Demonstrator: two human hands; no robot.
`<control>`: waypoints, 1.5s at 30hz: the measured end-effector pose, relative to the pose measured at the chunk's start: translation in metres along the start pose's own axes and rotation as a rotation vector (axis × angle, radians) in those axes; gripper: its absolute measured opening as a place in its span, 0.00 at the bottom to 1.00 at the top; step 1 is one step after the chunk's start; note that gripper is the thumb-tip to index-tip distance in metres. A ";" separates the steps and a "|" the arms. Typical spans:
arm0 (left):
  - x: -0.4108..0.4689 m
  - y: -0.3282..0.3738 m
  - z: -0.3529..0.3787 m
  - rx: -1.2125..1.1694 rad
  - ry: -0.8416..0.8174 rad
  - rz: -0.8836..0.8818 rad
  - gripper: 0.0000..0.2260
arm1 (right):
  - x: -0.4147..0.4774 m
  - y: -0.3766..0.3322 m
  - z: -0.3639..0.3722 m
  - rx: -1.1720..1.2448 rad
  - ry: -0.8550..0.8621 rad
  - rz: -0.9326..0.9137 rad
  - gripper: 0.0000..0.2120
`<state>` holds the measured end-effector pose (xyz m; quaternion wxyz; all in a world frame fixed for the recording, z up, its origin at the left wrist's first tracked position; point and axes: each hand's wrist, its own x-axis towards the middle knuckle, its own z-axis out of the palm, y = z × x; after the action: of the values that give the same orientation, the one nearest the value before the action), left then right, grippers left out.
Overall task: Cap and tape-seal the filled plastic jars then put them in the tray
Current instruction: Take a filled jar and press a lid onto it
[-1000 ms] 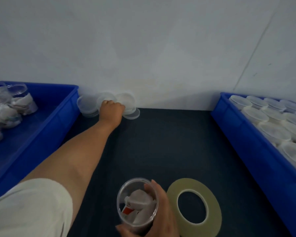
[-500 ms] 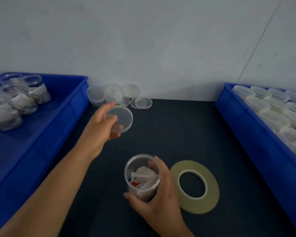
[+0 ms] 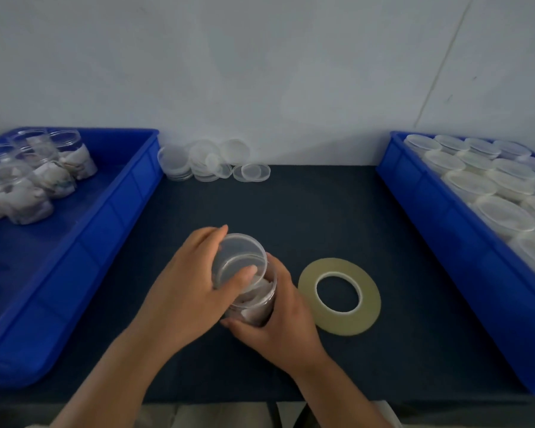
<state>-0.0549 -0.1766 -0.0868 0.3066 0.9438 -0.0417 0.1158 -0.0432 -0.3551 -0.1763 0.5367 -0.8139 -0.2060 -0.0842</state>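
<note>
Near the middle of the dark worktop, a filled clear jar is gripped round its side by the curled fingers of the right hand. A clear lid is pinched between thumb and fingers of the left hand and held tilted over the jar's mouth, not seated flat. A tape roll lies flat just right of the jar. Open filled jars are kept in the left tray, capped ones in the right tray.

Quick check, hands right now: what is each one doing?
Left hand: holding the lid, thumb on top.
Right hand: gripping the filled jar.
</note>
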 end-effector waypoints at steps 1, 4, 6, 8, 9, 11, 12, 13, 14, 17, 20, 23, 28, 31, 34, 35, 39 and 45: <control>0.000 0.003 -0.002 0.033 -0.032 0.020 0.37 | 0.000 -0.001 0.000 0.002 0.010 -0.012 0.48; 0.001 0.013 -0.005 0.131 -0.150 0.055 0.32 | 0.002 -0.004 -0.001 0.021 0.027 -0.033 0.45; 0.002 0.021 -0.006 0.178 -0.180 0.036 0.31 | 0.003 -0.006 -0.001 0.033 0.035 -0.043 0.43; 0.004 0.028 -0.007 0.212 -0.208 0.052 0.29 | 0.003 -0.008 -0.002 0.040 0.040 -0.050 0.41; 0.004 0.031 -0.007 0.222 -0.235 0.074 0.29 | 0.004 -0.009 -0.002 0.032 0.038 -0.052 0.41; 0.004 0.036 -0.006 0.271 -0.297 0.119 0.32 | 0.004 -0.008 -0.002 -0.010 0.024 -0.059 0.41; 0.003 0.037 -0.005 0.317 -0.306 0.137 0.36 | 0.003 -0.006 -0.001 -0.027 0.017 -0.065 0.41; 0.002 0.037 -0.003 0.377 -0.302 0.156 0.40 | 0.003 -0.004 0.000 -0.036 0.012 -0.068 0.41; 0.002 0.037 -0.001 0.433 -0.294 0.173 0.42 | 0.002 -0.002 0.001 -0.039 0.012 -0.069 0.43; 0.002 0.031 0.000 0.431 -0.314 0.191 0.40 | -0.001 -0.001 0.001 -0.055 0.014 -0.045 0.42; 0.007 0.028 -0.005 0.326 -0.436 0.217 0.42 | -0.001 -0.003 0.000 -0.070 -0.008 -0.041 0.38; 0.013 0.035 -0.009 0.368 -0.424 0.199 0.37 | 0.001 -0.004 -0.001 -0.022 -0.013 -0.047 0.36; 0.021 0.037 -0.007 0.345 -0.498 0.225 0.29 | -0.001 0.000 -0.002 0.027 -0.056 0.043 0.39; 0.022 0.037 -0.004 0.342 -0.583 0.334 0.25 | 0.001 0.005 -0.003 0.001 -0.102 0.080 0.38; 0.022 0.038 0.005 0.382 -0.463 0.447 0.24 | 0.003 0.006 -0.004 -0.072 -0.127 0.088 0.31; 0.022 0.038 0.007 0.359 -0.432 0.477 0.23 | 0.003 0.005 -0.004 -0.086 -0.132 0.090 0.30; 0.023 0.034 0.000 0.166 -0.396 0.491 0.13 | 0.004 -0.002 -0.003 -0.030 -0.089 0.034 0.30; -0.002 0.031 0.010 0.352 -0.254 0.141 0.37 | 0.002 -0.006 -0.004 -0.022 -0.051 0.038 0.37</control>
<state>-0.0593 -0.2078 -0.0775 0.1205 0.9845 -0.1251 0.0228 -0.0439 -0.3565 -0.1689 0.5236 -0.8255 -0.2034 -0.0555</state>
